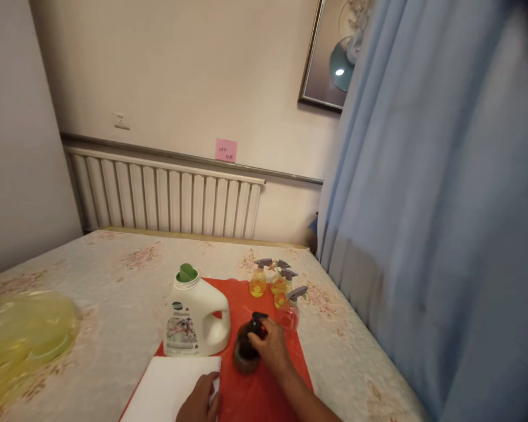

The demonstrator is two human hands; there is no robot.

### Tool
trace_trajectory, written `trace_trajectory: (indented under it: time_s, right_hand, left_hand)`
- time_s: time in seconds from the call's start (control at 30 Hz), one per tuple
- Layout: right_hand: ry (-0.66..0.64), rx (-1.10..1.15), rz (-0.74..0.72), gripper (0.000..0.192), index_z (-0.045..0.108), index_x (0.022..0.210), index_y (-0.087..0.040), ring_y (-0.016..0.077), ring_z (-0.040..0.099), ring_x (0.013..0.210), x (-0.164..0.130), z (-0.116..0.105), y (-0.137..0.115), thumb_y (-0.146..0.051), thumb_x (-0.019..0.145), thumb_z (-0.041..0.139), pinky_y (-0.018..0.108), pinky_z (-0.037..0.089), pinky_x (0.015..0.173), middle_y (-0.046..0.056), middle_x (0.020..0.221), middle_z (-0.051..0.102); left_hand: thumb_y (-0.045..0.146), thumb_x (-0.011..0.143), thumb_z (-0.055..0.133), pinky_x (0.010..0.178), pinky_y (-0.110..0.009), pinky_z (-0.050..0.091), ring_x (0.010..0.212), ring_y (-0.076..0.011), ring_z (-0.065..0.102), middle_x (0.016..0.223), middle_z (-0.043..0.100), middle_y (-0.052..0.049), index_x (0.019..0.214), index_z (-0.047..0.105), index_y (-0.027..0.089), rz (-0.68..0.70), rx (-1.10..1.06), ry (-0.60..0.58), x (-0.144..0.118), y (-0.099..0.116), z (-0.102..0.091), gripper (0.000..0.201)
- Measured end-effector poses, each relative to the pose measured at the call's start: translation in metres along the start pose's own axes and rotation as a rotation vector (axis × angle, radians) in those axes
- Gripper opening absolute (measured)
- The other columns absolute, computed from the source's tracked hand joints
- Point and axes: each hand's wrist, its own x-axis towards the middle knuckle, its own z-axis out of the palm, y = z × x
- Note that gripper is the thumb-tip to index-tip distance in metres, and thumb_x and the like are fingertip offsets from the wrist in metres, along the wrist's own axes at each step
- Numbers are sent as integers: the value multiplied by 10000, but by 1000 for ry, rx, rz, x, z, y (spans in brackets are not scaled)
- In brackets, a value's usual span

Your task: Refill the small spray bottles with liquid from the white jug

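A dark, rounded bottle with a black top (246, 354) stands on the red cloth (237, 398). My right hand (270, 346) is closed around its upper part, thumb and fingers at the neck. Lower down, my left hand (200, 398) rests at the right edge of a white sheet or pad (167, 387). Its fingers are curled, and whatever lies between them is hidden. A large white jug (193, 322) with a green spout in its mouth is left of the dark bottle. Just beyond my right hand is a pink spray bottle (289, 316) with a grey trigger head.
Several small yellow spray bottles (258, 282) cluster at the cloth's far right corner. A translucent yellow plastic item (26, 346) lies at left on the floral-covered surface (114, 305). A blue curtain (422, 205) hangs along the right; a radiator (167, 196) lines the back wall.
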Motion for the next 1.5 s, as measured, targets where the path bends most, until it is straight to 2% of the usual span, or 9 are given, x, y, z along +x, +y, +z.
trace_trajectory:
  time_s: [0.07,0.17,0.23,0.37,0.57,0.83,1.2,1.33,1.5]
  right_hand:
    - [-47,23,-2,290,739,955,-181,244,688,864,-22,0,-6,-155,675,668,321,541,790,78,941,745]
    - [-97,33,7,232,744,872,-180,256,685,849,-51,0,-13,-133,657,673,340,539,791,76,889,741]
    - [-127,44,13,212,740,853,-181,259,685,847,-65,1,-16,-126,661,669,343,540,781,77,886,737]
    - [-148,91,30,283,732,937,-199,266,678,927,-80,3,-15,-113,678,656,357,524,845,80,972,729]
    - [-157,129,35,307,719,963,-232,265,665,938,-83,4,-13,-109,695,634,361,512,850,61,977,720]
    - [-92,161,-5,320,700,1007,-222,242,661,923,-87,8,-14,-103,728,599,338,518,839,62,992,714]
    - [-48,156,-9,360,704,1032,-218,258,671,968,-90,14,-7,-87,713,598,371,528,883,75,1027,721]
    - [-30,174,-1,408,698,1083,-232,262,657,1032,-92,15,-4,-81,720,588,387,512,933,80,1095,713]
    - [-54,182,13,353,706,1031,-240,254,663,986,-91,10,-10,-81,737,594,367,521,889,65,1044,717]
  left_hand:
    - [373,872,442,740,-338,569,747,-192,675,963,686,-47,1227,529,190,-39,-74,13,1,7,2,409]
    - [419,841,515,831,-367,560,950,-233,672,1146,660,-96,1287,493,179,13,-172,77,1,16,8,506]
    - [425,826,545,916,-412,537,1096,-267,631,1229,636,-122,1273,516,176,41,-205,108,1,22,10,513]
    - [448,808,586,993,-469,500,1122,-287,621,1191,667,-124,1196,596,179,56,-232,143,3,38,8,472]
    - [475,781,630,959,-463,515,1063,-288,636,1119,702,-103,1115,661,208,88,-235,165,7,61,-3,429]
    - [319,791,593,891,-447,513,935,-269,650,959,727,-77,944,697,204,94,-136,101,16,90,-12,217]
    - [334,802,604,880,-439,520,930,-269,650,953,708,-67,932,660,224,138,-141,111,19,91,-12,180]
    - [373,822,581,819,-403,529,878,-254,647,912,687,-53,911,625,230,128,-156,127,19,96,-14,174]
    - [393,823,561,773,-365,523,832,-238,651,885,685,-37,909,606,226,89,-160,134,18,105,-19,193]
